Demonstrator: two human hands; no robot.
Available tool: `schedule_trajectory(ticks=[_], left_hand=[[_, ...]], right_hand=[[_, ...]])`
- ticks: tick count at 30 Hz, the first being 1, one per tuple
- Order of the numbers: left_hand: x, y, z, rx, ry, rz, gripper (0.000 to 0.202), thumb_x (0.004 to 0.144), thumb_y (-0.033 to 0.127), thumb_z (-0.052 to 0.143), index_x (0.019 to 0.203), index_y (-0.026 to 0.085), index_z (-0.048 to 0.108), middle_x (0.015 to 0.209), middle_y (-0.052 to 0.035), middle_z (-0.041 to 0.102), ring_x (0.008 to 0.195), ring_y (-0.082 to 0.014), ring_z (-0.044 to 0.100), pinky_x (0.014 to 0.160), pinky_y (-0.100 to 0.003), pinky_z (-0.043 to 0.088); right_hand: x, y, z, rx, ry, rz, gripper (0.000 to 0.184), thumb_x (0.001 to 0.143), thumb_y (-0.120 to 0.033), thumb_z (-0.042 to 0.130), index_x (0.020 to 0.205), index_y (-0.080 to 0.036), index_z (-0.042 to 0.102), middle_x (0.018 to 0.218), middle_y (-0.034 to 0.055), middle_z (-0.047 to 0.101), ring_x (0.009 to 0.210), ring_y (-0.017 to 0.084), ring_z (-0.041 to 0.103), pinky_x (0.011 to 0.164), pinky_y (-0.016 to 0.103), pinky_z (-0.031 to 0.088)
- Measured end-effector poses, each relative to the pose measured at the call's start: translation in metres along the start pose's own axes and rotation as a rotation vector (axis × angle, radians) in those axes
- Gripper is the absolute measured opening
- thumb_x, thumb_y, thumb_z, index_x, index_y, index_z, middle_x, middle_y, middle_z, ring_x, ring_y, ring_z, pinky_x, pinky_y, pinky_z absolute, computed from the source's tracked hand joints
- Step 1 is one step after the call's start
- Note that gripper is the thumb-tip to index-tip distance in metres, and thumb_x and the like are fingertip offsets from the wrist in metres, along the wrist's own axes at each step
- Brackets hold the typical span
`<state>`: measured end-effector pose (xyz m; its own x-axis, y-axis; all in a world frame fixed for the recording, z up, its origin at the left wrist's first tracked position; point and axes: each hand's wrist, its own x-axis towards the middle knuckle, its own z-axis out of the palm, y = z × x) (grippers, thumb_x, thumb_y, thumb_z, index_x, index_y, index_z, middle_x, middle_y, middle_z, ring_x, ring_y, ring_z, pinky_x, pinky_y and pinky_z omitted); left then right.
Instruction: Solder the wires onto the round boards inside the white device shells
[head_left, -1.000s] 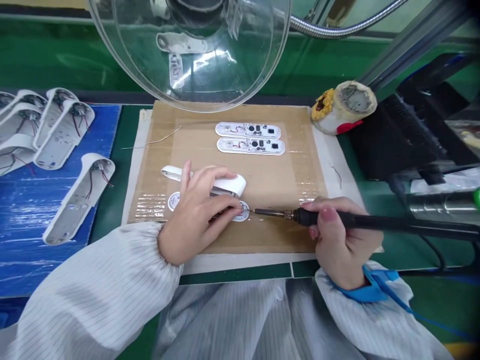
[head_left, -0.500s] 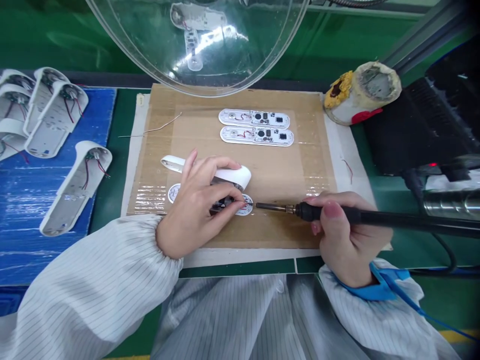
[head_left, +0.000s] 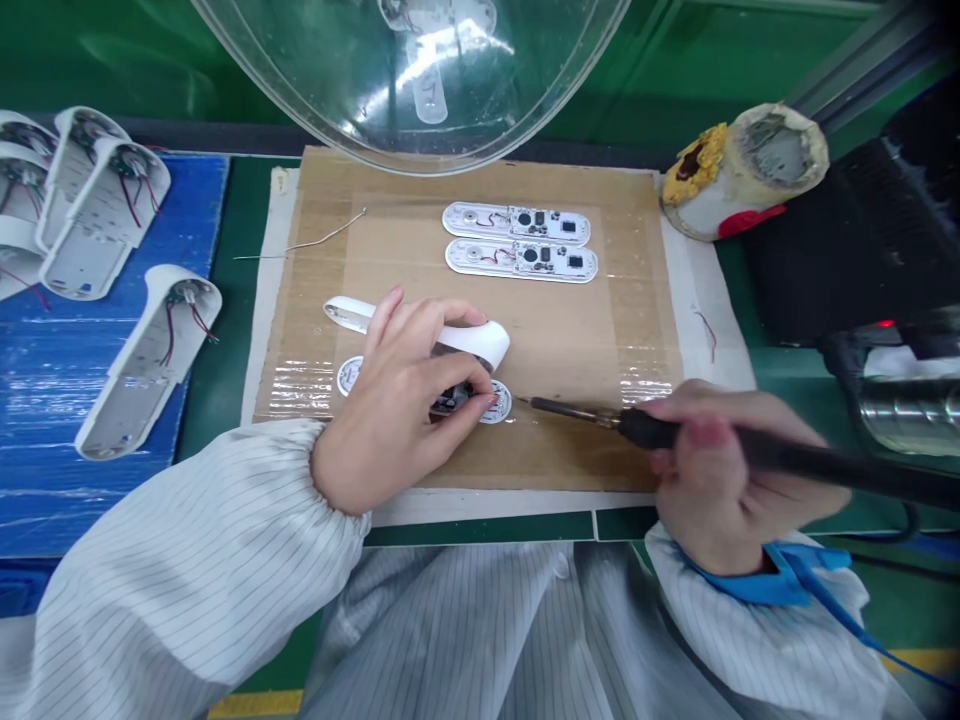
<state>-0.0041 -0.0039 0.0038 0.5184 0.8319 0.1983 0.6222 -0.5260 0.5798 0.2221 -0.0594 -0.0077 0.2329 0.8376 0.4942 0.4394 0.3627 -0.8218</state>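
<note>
My left hand (head_left: 405, 400) lies over a white plastic housing (head_left: 491, 342) and a white circuit board strip (head_left: 497, 403) on the cardboard. Its thumb and index finger are pinched at the board's right end, on what looks like a thin wire; the fingertips mostly hide it. The other fingers rest against the housing. A soldering iron (head_left: 574, 410) is gripped in my right hand (head_left: 739, 470). Its tip points left, a short way off the board's right end and apart from it.
Two finished-looking board strips (head_left: 521, 260) lie behind my hands, with a strand of solder wire (head_left: 326, 238) to their left. White housings with wires (head_left: 150, 365) sit on a blue board (head_left: 37, 400). A clear magnifier lens (head_left: 450, 90) overhangs the back; a stained cup (head_left: 750, 170) stands right.
The soldering iron has drawn back to the right, away from the board's end, and my right hand with it. My left hand keeps its pinch. The whole view has shifted slightly.
</note>
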Motion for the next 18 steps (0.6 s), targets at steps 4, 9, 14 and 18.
schedule_trajectory(ticks=[4,9,14,18], left_hand=[[0.000,0.002,0.000,0.001,-0.016,-0.012,0.012,0.090,0.020,0.060,0.081,0.022,0.068,0.126,-0.0035,0.056,0.124,-0.0177,0.051,0.123,-0.047,0.008],[-0.001,0.000,-0.008,0.025,0.007,0.002,0.005,0.093,0.023,0.059,0.090,0.023,0.063,0.133,-0.0041,0.052,0.130,-0.0198,0.048,0.123,-0.051,0.008],[-0.002,-0.022,-0.033,0.041,-0.113,-0.057,0.007,0.099,0.021,0.043,0.092,0.021,0.047,0.115,-0.0057,0.065,0.108,-0.0206,0.061,0.090,-0.038,0.047],[-0.004,-0.053,-0.092,0.150,-0.208,-0.101,0.010,0.096,0.020,0.040,0.093,0.023,0.049,0.091,0.0006,0.068,0.079,-0.0167,0.066,0.069,-0.029,0.048]], right_hand=[[0.008,-0.008,-0.006,-0.132,0.240,0.057,0.026,0.096,-0.039,0.056,0.081,-0.022,0.068,0.070,0.0010,0.061,0.049,0.012,0.053,0.041,0.028,0.034],[0.022,-0.008,-0.016,-0.086,0.097,0.113,0.019,0.095,-0.038,0.060,0.102,-0.023,0.070,0.060,-0.0020,0.058,0.043,0.013,0.052,0.042,0.031,0.038],[0.044,0.004,-0.009,-0.023,-0.135,0.174,0.029,0.093,-0.030,0.064,0.121,-0.027,0.058,0.112,0.0035,0.073,0.104,0.024,0.070,0.091,0.038,0.058],[0.068,0.022,0.011,-0.180,-0.427,0.082,0.039,0.093,-0.034,0.062,0.130,-0.030,0.050,0.138,0.0038,0.059,0.124,0.025,0.059,0.106,0.040,0.051]])
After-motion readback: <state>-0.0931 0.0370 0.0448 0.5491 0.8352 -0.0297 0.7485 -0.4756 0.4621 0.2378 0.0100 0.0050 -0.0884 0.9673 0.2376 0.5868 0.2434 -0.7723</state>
